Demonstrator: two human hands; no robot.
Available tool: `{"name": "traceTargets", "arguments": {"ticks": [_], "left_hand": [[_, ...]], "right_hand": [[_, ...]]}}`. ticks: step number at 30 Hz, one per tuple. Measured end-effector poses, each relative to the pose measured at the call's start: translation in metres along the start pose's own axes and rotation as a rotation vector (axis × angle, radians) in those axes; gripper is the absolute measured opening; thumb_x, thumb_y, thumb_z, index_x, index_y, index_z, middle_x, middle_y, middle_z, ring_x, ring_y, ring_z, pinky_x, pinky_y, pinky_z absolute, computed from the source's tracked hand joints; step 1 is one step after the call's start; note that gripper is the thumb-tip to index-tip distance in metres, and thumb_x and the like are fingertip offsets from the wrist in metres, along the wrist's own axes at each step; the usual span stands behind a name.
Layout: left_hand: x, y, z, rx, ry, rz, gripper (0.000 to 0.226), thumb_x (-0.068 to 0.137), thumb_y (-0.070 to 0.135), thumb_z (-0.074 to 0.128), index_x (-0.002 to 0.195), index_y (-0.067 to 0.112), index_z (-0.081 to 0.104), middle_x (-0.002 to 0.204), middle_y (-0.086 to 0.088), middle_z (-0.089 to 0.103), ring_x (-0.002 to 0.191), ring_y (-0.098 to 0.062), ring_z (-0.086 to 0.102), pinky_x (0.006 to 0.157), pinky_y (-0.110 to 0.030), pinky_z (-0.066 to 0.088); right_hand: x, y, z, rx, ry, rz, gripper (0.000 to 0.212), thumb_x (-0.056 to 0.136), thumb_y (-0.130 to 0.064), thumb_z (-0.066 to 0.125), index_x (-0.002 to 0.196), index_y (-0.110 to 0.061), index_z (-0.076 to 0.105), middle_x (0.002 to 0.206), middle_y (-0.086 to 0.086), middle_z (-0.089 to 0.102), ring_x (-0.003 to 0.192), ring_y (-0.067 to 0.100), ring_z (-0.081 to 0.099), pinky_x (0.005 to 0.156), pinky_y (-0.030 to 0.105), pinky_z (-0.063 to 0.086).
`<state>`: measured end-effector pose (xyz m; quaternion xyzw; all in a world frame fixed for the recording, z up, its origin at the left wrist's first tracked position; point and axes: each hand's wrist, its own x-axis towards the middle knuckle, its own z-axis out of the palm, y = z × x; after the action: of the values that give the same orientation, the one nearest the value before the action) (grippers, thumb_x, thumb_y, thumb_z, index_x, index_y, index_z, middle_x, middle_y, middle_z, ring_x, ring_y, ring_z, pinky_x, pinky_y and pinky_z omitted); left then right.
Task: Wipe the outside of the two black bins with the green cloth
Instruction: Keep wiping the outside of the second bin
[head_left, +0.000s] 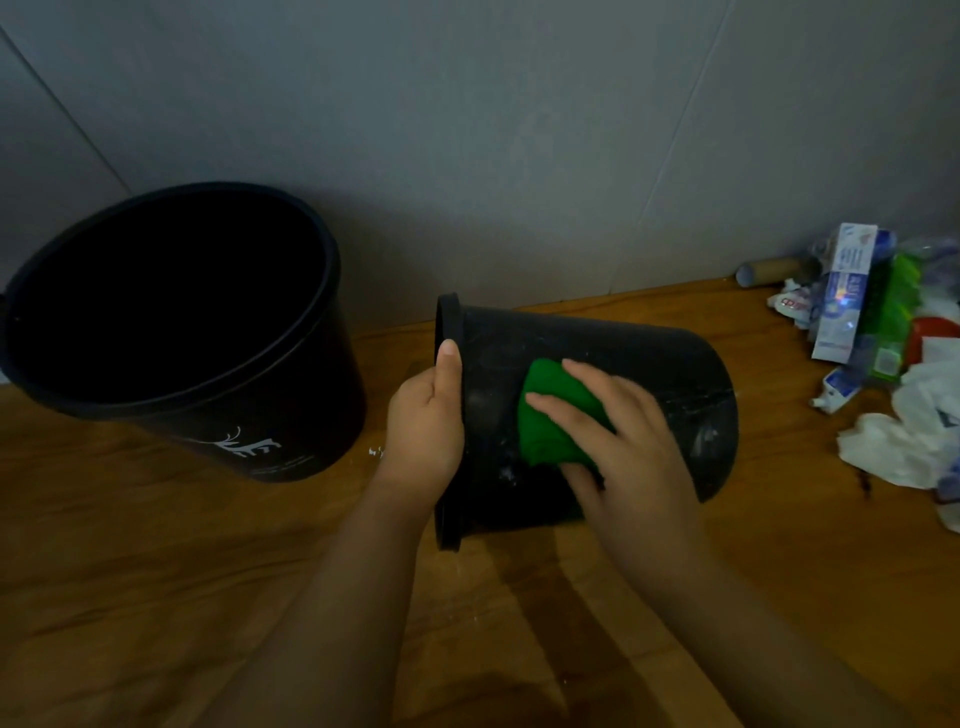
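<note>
Green cloth (558, 415) lies pressed against the side of the tipped black bin (649, 374) on the wooden floor (156, 571), mostly hidden under the right hand (623, 441), fingers flat. Left hand (426, 415) grips its rim; those fingertips are hidden inside. Upright black bin (291, 405) stands left, its interior too dark to read.

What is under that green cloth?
The green cloth lies on the tipped bin's dusty black side, pressed by the right hand. The patch beneath it is covered, so unseen.
</note>
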<state>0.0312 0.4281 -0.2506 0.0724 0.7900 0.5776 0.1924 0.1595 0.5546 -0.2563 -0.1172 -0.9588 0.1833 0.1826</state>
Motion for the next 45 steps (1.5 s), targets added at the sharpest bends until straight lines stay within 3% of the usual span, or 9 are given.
{"name": "traceTargets", "arguments": {"ticks": [3,6,9,12,19,25,30,37,45], "left_hand": [[0.001,0.002,-0.001,-0.011,-0.034,-0.011,0.066,0.104,0.049,0.029,0.095,-0.005,0.067,0.092,-0.020,0.069,0.084,-0.027,0.067,0.069,-0.029,0.051],[0.000,0.001,0.000,-0.024,-0.034,-0.020,0.066,0.104,0.049,0.029,0.097,-0.004,0.067,0.094,-0.019,0.068,0.088,-0.029,0.067,0.076,-0.036,0.054],[-0.001,0.000,0.000,-0.024,-0.022,-0.019,0.068,0.103,0.050,0.029,0.097,-0.007,0.065,0.093,-0.022,0.067,0.085,-0.031,0.066,0.074,-0.038,0.054],[0.000,0.002,-0.001,-0.004,0.004,0.004,0.063,0.104,0.047,0.030,0.084,-0.002,0.064,0.076,-0.010,0.062,0.071,-0.017,0.060,0.059,-0.021,0.047],[0.000,0.002,0.001,-0.048,0.006,-0.004,0.055,0.104,0.047,0.029,0.080,0.014,0.066,0.077,0.001,0.064,0.070,-0.006,0.062,0.050,-0.008,0.043],[0.002,0.002,0.000,-0.033,0.020,0.032,0.055,0.105,0.044,0.031,0.073,0.014,0.063,0.069,0.002,0.062,0.052,0.007,0.059,0.047,-0.006,0.041],[0.000,0.003,0.000,-0.031,0.016,0.018,0.055,0.104,0.045,0.030,0.076,0.014,0.066,0.073,0.002,0.064,0.057,0.007,0.061,0.048,-0.005,0.042],[-0.001,0.006,0.000,-0.022,0.017,0.000,0.056,0.104,0.047,0.029,0.077,0.013,0.065,0.070,0.003,0.062,0.058,0.002,0.061,0.050,-0.010,0.043],[-0.002,0.009,0.002,-0.030,0.027,-0.023,0.057,0.104,0.046,0.030,0.081,0.011,0.067,0.072,0.003,0.064,0.064,-0.001,0.063,0.053,-0.014,0.045]], "right_hand": [[0.002,0.015,-0.005,0.041,0.064,0.172,0.058,0.081,-0.008,0.071,0.134,-0.026,0.055,0.147,-0.002,0.041,0.136,0.026,0.033,0.106,0.045,0.039],[-0.006,0.013,-0.005,0.035,0.101,0.245,0.057,0.082,-0.008,0.072,0.134,-0.025,0.055,0.147,-0.001,0.040,0.136,0.025,0.033,0.106,0.041,0.036],[-0.011,-0.001,-0.001,0.040,0.049,0.128,0.059,0.079,-0.009,0.072,0.133,-0.027,0.057,0.147,-0.003,0.040,0.137,0.023,0.031,0.108,0.041,0.035],[-0.004,0.002,-0.001,-0.007,-0.001,-0.014,0.058,0.078,-0.009,0.069,0.133,-0.026,0.057,0.146,-0.001,0.042,0.136,0.024,0.034,0.109,0.042,0.036],[-0.013,0.029,-0.008,0.045,0.155,0.341,0.061,0.081,-0.007,0.072,0.136,-0.026,0.053,0.147,0.000,0.039,0.135,0.027,0.033,0.106,0.039,0.033],[-0.011,0.017,-0.003,0.015,0.035,0.072,0.059,0.079,-0.010,0.069,0.134,-0.027,0.056,0.147,-0.001,0.041,0.137,0.025,0.031,0.108,0.043,0.035],[-0.016,0.041,-0.009,0.027,0.145,0.370,0.060,0.083,-0.010,0.069,0.137,-0.028,0.050,0.148,-0.001,0.037,0.136,0.025,0.031,0.108,0.050,0.038],[-0.011,0.029,-0.005,0.004,0.053,0.117,0.057,0.080,-0.012,0.071,0.133,-0.026,0.056,0.145,0.000,0.043,0.135,0.027,0.035,0.107,0.043,0.036],[-0.027,0.041,-0.007,0.018,0.165,0.381,0.062,0.082,-0.010,0.070,0.137,-0.030,0.049,0.147,0.001,0.037,0.135,0.027,0.034,0.106,0.047,0.040]]}}
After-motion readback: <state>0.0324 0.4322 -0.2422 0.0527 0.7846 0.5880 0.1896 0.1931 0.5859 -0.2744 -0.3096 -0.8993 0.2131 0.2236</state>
